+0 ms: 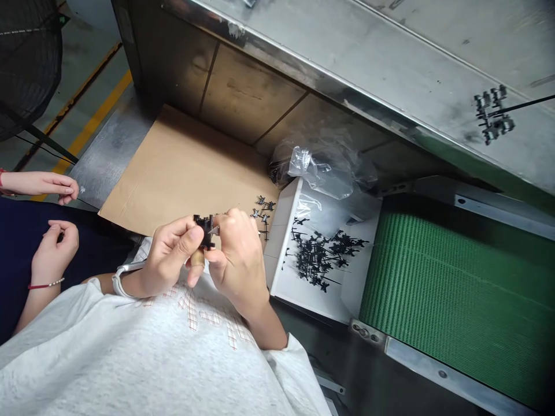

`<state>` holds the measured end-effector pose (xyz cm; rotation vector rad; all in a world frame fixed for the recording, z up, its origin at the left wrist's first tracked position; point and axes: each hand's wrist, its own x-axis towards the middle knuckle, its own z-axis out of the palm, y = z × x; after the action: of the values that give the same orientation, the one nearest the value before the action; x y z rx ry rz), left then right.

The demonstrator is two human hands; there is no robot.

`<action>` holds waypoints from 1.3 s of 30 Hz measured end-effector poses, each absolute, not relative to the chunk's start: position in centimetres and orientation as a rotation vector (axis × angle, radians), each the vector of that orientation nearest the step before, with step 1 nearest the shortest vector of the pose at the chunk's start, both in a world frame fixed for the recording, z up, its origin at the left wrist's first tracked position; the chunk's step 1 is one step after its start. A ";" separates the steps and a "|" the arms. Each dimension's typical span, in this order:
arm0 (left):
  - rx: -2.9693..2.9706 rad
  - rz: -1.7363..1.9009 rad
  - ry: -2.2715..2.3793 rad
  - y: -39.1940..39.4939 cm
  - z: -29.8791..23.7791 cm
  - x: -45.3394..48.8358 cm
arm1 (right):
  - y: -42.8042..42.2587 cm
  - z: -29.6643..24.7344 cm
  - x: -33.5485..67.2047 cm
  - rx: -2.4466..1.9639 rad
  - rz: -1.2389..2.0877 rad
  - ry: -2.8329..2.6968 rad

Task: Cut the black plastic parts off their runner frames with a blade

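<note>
Flat brown cardboard covers part of the grey metal table in the head view; near its edge, the person's left hand pinches a small black part between thumb and fingers; the right hand has its fingers closed around a slim silver pointed tool, tip at the part; a white box of black branched pieces (just beside the cardboard) adjoins a green ribbed conveyor belt.
</note>
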<state>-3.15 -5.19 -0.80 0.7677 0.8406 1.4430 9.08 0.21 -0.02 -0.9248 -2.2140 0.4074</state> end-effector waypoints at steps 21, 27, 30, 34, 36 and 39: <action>0.780 1.400 0.770 -4.8 -0.5 -3.5 | -0.1 -0.5 8.7 -0.931 0.490 -2.087; 0.785 1.387 0.775 -4.8 -0.4 -3.5 | -0.2 -0.2 8.9 -0.961 0.472 -2.171; 0.796 1.401 0.761 -4.7 -0.5 -3.5 | -0.2 -0.1 8.9 -0.963 0.467 -2.202; 0.808 1.418 0.755 -4.6 -0.6 -3.5 | -0.1 -0.3 8.7 -0.957 0.470 -2.196; 0.813 1.428 0.748 -4.7 -0.6 -3.6 | -0.1 -0.4 8.7 -0.967 0.452 -2.194; 0.823 1.424 0.741 -4.9 -0.6 -3.6 | -0.1 -0.4 8.6 -0.986 0.435 -2.193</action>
<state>-3.61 -4.85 -0.57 0.8235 0.7411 1.4243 8.61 -0.09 -0.40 -0.9858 -2.1929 0.4351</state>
